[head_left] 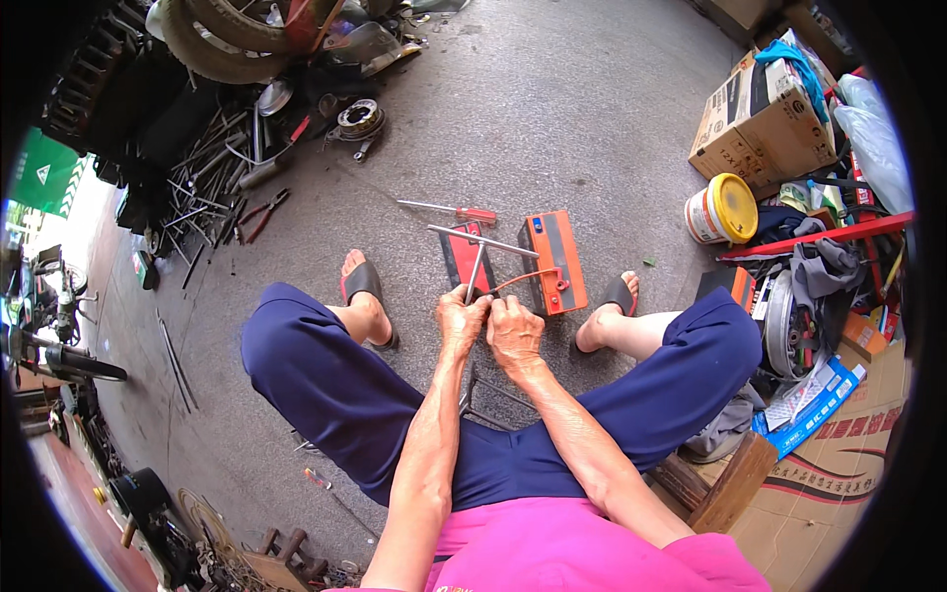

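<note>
My left hand [462, 321] is closed around the lower shaft of a metal T-handle wrench [478, 264], whose crossbar slants above the batteries. Beside it, almost touching, my right hand [516, 333] has curled fingers at the near end of a thin orange-red cable [515, 280]; the exact pinch is hidden. That cable runs to a terminal on an orange-and-black battery [552, 247] standing on the ground. A red-and-black battery [458, 259] sits just left of it, partly covered by the wrench and my hands. Beyond them lies a screwdriver [475, 214] with a red handle.
My sandalled feet flank the batteries. Metal rods, pliers [264, 215] and a round wheel part [359, 120] lie at the left. On the right stand a cardboard box [764, 128], a yellow-lidded bucket [723, 210] and piled parts. A wooden block [732, 485] is near my right thigh.
</note>
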Demonstrator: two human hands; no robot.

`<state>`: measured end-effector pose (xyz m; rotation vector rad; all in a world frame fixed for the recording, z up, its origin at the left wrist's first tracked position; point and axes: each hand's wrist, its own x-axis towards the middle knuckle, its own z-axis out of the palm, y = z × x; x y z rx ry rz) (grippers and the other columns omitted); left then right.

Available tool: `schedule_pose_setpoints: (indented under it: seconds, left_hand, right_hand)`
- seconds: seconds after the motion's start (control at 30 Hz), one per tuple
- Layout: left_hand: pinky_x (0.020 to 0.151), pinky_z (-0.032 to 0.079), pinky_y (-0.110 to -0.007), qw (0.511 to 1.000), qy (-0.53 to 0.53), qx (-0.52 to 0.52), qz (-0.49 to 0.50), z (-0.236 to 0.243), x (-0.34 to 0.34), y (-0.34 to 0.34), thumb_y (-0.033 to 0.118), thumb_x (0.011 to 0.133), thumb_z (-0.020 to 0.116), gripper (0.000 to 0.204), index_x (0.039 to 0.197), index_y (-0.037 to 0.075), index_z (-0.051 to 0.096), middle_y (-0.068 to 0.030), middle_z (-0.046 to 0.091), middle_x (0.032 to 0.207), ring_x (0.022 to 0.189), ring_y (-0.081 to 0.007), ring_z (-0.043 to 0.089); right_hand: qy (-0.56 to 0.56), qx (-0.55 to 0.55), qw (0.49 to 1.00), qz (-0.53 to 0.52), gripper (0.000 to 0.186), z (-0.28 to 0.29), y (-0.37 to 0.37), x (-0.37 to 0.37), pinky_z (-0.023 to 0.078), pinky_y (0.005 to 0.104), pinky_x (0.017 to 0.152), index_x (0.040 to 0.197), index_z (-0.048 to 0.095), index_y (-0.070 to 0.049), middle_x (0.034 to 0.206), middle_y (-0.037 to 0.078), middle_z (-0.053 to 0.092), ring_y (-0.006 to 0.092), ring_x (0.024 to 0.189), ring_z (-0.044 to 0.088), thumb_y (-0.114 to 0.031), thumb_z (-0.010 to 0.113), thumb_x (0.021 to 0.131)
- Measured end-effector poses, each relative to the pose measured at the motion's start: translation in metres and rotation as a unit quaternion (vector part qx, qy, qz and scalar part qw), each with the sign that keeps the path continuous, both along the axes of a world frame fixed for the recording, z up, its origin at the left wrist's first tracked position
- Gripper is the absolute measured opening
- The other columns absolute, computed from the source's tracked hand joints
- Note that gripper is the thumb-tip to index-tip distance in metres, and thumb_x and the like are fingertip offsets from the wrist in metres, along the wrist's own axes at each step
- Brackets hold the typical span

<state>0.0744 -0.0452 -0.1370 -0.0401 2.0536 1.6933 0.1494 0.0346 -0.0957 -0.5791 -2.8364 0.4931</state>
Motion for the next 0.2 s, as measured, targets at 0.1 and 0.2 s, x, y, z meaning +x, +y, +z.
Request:
schedule_pose_setpoints:
  seconds: [0.1, 0.2]
  left_hand:
    - [0.052, 0.047, -0.03, 1.0, -0.009, 0.008, 0.006, -0.003, -0.0011, -0.0002, 0.014, 0.076, 0.073, 0.013, 0.077, 0.001, 0.068, -0.0053, 0.065, 0.062, 0.056, -0.0102, 0.059]
    - [0.06, 0.049, -0.035, 0.998, 0.024, -0.061, -0.021, -0.0037, -0.0046, -0.0067, 0.019, 0.076, 0.074, 0.019, 0.08, 0.001, 0.069, -0.0075, 0.068, 0.066, 0.06, -0.0147, 0.06]
  right_hand:
    - [0.02, -0.011, 1.0, -0.001, 0.008, 0.0009, -0.0006, -0.0006, 0.051, 0.0402, 0.058, 0.083, 0.057, -0.008, 0.081, 0.009, 0.057, 0.027, 0.07, 0.065, -0.014, 0.062, 0.084]
    - [0.018, -0.032, 0.999, -0.004, 0.008, -0.0008, -0.003, -0.0029, 0.052, 0.0399, 0.057, 0.086, 0.059, -0.008, 0.081, 0.01, 0.057, 0.0288, 0.069, 0.065, -0.014, 0.063, 0.083]
